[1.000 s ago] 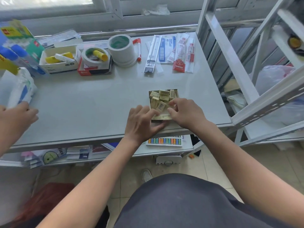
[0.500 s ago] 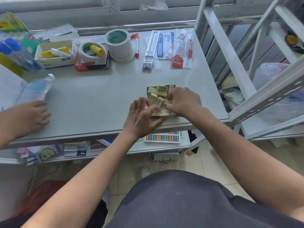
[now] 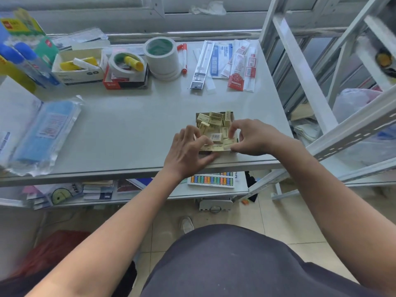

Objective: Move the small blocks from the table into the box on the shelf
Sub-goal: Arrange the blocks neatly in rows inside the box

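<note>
The small blocks point(image 3: 215, 126) sat heaped in the box point(image 3: 214, 150) near the table point(image 3: 128, 129) edge. The left hand point(image 3: 188, 151) and right hand point(image 3: 251, 137) each pinched blocks. A bump might have spilled the heap.

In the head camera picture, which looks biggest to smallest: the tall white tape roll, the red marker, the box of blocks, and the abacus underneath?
1. Box of blocks
2. Abacus, alike, but lower, so unsure
3. White tape roll
4. Red marker
</note>
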